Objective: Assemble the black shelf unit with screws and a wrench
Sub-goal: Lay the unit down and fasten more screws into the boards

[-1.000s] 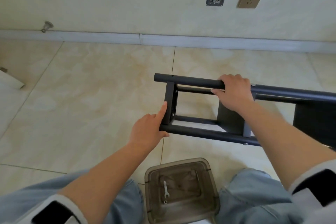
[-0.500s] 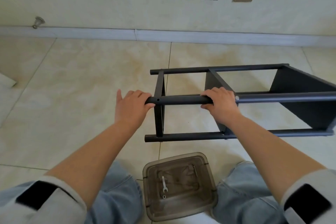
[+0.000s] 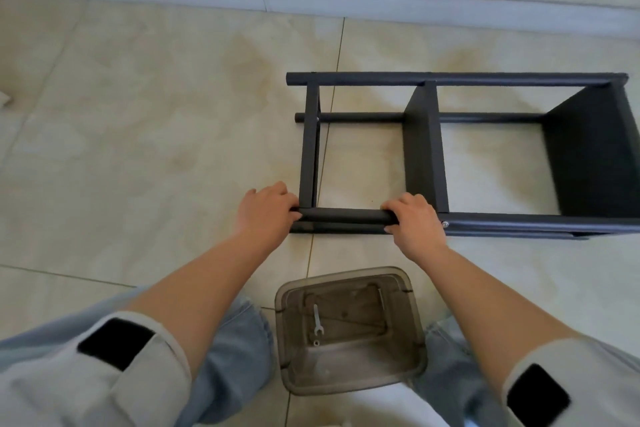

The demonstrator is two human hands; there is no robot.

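- Black shelf unit lying on its side on the tiled floor, long tubes running left to right, two dark panels standing crosswise inside the frame.
- Nearest tube of that frame gripped by both hands, raised above a lower tube just behind and beneath it.
- Left hand curled round the tube's left end, right at the corner where the short cross-piece meets it.
- Right hand wrapped over the same tube further along, fingers on top, thumb underneath, just before the middle panel.
- Bare stretch of tube showing between the two hands; rest of the unit extending away to the right, past the picture's edge.
- Small silvery screw head visible on the tube just right of the right hand.
- Smoky clear plastic bin on the floor between the knees, near the hands but apart from the frame.
- Inside the bin, a small wrench, untouched.
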